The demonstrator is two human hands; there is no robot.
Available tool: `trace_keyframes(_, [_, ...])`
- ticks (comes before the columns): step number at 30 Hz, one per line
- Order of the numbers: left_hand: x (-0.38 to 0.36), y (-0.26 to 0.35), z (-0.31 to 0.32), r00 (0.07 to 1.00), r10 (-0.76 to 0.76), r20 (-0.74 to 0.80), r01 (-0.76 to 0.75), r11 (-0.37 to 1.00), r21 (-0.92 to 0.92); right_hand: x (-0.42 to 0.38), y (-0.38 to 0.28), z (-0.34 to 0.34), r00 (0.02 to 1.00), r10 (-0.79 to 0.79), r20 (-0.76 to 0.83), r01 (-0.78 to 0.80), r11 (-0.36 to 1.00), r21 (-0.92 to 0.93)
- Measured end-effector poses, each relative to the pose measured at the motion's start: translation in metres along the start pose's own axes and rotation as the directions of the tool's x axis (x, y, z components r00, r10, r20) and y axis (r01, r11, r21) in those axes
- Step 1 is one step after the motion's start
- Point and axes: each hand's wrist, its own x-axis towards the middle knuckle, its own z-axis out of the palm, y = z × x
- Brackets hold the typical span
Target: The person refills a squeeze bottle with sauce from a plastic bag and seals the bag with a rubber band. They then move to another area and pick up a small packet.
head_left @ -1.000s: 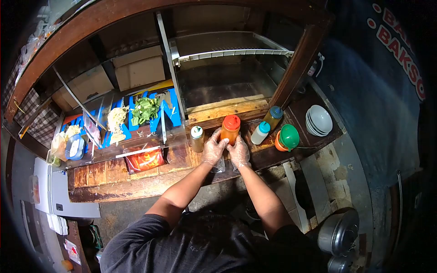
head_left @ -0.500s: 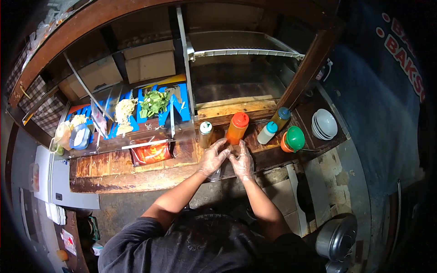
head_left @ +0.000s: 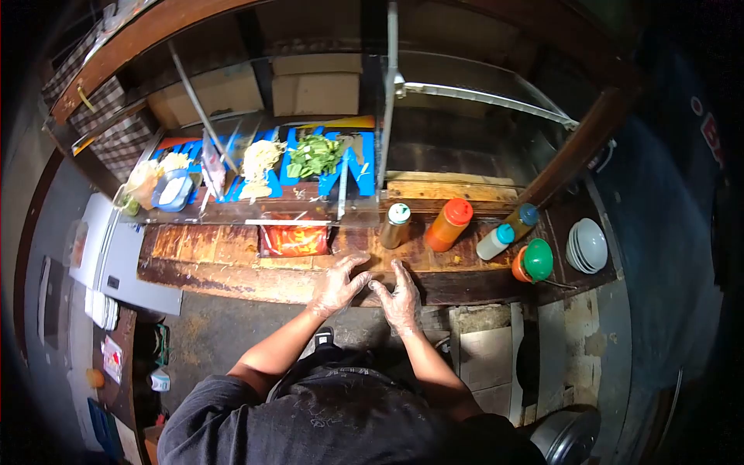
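Clear plastic gloves cover both of my hands, which are held just over the front edge of the wooden counter [head_left: 209, 277]. My left hand [head_left: 339, 287] has its fingers apart and holds nothing. Close beside it on the right, my right hand [head_left: 398, 298] is also empty, with thumb and fingers spread. Beyond the hands stand a brown bottle with a white cap [head_left: 396, 226] and a red-orange squeeze bottle [head_left: 448, 226]. A red packet [head_left: 294, 238] lies on the counter to the left of them.
Greens [head_left: 314, 156] and noodles [head_left: 262, 164] lie behind the glass at the left. Further right are a white bottle [head_left: 494, 242], a dark blue-capped bottle [head_left: 523, 220], a green cup [head_left: 537, 260] and stacked white bowls [head_left: 589, 246]. A metal pot [head_left: 570, 438] stands at the lower right.
The view has shifted, so the counter items appear further right. My hands have moved left relative to the bottles, away from the red-orange one, and their fingertips are further apart.
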Motion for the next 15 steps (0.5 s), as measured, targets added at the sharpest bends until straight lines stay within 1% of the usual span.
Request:
trace_keyframes(3, [-0.009,-0.007,-0.024,0.998,-0.045,-0.035,0.047,0.997,0.067,0.001,-0.012,0.020,0.998,0.028,0.061,-0.032,0.997,0.073])
trace_keyframes(5, [-0.015,-0.016,-0.038,0.995,-0.007,-0.099,0.013,0.998,0.061,0.003,-0.016,0.032,0.998,0.005,0.060,-0.009,0.998,0.063])
trace_keyframes(7, [-0.019,-0.022,-0.051,0.991,-0.018,-0.130,0.025,0.998,0.052,0.006,-0.022,0.042,0.999,-0.007,0.054,0.003,0.996,0.084])
trace_keyframes(9, [-0.025,-0.029,-0.067,0.983,-0.058,-0.175,0.072,0.995,0.074,0.010,-0.028,0.051,0.997,-0.026,0.067,0.022,0.998,0.058])
trace_keyframes(10, [-0.025,-0.034,-0.074,0.979,-0.035,-0.198,0.058,0.992,0.108,0.010,-0.034,0.053,0.996,0.000,0.090,-0.003,1.000,0.027])
trace_keyframes(11, [-0.029,-0.038,-0.080,0.975,-0.090,-0.205,0.117,0.986,0.123,0.011,-0.037,0.058,0.996,0.008,0.086,-0.010,1.000,0.021])
trace_keyframes(13, [-0.030,-0.039,-0.097,0.968,-0.055,-0.246,0.088,0.988,0.126,0.013,-0.040,0.070,0.996,-0.039,0.079,0.040,0.999,-0.018])
trace_keyframes(15, [-0.036,-0.048,-0.111,0.967,-0.055,-0.249,0.087,0.989,0.117,0.015,-0.050,0.080,0.997,-0.004,0.074,0.005,1.000,-0.011])
